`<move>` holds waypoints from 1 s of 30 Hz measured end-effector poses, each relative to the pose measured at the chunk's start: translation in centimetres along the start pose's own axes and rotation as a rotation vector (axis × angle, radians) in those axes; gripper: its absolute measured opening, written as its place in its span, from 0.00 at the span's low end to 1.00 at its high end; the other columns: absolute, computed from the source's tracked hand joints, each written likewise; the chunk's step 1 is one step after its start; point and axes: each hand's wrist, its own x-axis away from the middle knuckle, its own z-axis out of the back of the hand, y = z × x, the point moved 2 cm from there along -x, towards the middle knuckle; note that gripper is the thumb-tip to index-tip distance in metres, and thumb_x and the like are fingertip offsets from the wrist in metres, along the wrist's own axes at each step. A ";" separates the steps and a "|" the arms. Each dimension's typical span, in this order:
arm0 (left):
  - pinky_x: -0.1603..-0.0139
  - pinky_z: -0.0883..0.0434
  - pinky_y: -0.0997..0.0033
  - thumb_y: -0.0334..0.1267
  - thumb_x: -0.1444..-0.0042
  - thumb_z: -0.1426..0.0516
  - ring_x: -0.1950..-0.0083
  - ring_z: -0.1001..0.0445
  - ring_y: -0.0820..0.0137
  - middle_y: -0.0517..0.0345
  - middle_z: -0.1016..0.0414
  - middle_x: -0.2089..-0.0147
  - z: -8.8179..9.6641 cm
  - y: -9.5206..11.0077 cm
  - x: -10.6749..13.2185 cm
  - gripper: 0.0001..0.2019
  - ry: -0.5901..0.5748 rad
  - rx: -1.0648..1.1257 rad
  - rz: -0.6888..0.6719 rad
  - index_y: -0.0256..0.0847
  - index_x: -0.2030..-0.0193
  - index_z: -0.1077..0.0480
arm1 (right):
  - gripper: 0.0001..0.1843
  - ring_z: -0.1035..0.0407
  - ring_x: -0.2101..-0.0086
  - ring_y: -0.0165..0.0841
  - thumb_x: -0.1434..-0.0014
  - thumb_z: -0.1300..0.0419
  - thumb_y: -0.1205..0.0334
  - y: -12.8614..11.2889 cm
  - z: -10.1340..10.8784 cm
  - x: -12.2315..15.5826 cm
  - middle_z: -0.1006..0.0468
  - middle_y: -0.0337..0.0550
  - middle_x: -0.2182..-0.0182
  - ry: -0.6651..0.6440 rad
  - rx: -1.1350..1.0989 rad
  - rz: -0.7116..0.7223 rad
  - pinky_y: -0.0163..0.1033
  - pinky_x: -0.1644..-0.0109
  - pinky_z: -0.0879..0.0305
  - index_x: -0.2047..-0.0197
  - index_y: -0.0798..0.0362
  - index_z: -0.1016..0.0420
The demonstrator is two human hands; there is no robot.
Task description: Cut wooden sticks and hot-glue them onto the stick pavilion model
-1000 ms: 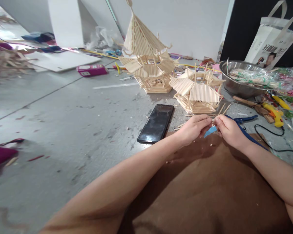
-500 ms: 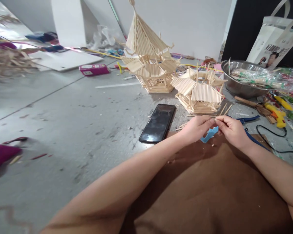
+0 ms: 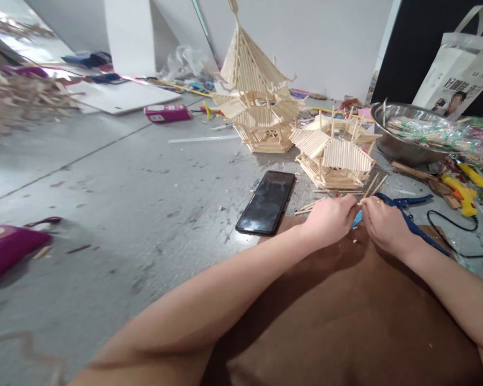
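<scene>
My left hand (image 3: 332,219) and my right hand (image 3: 384,226) meet fingertip to fingertip over a brown board (image 3: 346,311). Both are closed in a pinch on a thin wooden stick (image 3: 359,203) held between them. A blue piece (image 3: 358,217) lies just under the fingers. Just beyond the hands stands a low stick-built roof model (image 3: 334,158), with loose sticks (image 3: 372,186) leaning at its base. A taller stick pagoda (image 3: 255,102) stands behind it. Blue-handled cutters (image 3: 406,206) lie to the right of my right hand.
A black phone (image 3: 268,202) lies left of my hands on the grey floor. A steel bowl (image 3: 402,145) of sticks, a yellow glue gun (image 3: 462,193) with black cord and a white bag (image 3: 454,75) sit at right. Magenta items (image 3: 6,246) and stick piles (image 3: 20,99) lie at left.
The view has shifted slightly so everything sits a little right and lower. My hands stay together, pinched on the stick, with fingers drawn closer.
</scene>
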 end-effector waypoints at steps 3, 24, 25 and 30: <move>0.69 0.37 0.70 0.39 0.42 0.57 0.67 0.28 0.64 0.49 0.27 0.69 0.0 0.1 0.0 0.14 -0.013 0.031 -0.015 0.36 0.66 0.35 | 0.16 0.33 0.73 0.35 0.41 0.62 0.64 -0.1 0.0 -0.1 0.28 0.52 0.71 -0.034 0.053 0.018 0.36 0.76 0.50 0.67 0.57 0.35; 0.69 0.36 0.67 0.37 0.44 0.57 0.69 0.28 0.63 0.48 0.27 0.71 0.2 0.1 0.0 0.13 -0.075 -0.107 0.041 0.37 0.66 0.33 | 0.13 0.32 0.74 0.33 0.42 0.57 0.69 -0.4 0.5 0.2 0.26 0.48 0.74 -0.103 0.210 0.147 0.36 0.75 0.53 0.67 0.56 0.33; 0.69 0.36 0.66 0.36 0.44 0.57 0.69 0.28 0.62 0.47 0.27 0.70 0.0 0.1 0.1 0.12 -0.090 -0.136 0.014 0.36 0.65 0.33 | 0.12 0.32 0.74 0.33 0.42 0.57 0.69 -0.4 0.4 0.2 0.26 0.48 0.74 -0.141 0.207 0.158 0.36 0.75 0.54 0.68 0.56 0.33; 0.70 0.36 0.68 0.33 0.47 0.54 0.71 0.29 0.64 0.50 0.28 0.72 0.0 -0.2 0.0 0.09 -0.149 -0.158 -0.084 0.37 0.66 0.34 | 0.12 0.32 0.75 0.33 0.42 0.57 0.64 0.7 0.1 -0.2 0.25 0.49 0.73 -0.249 0.038 0.113 0.35 0.74 0.51 0.68 0.56 0.34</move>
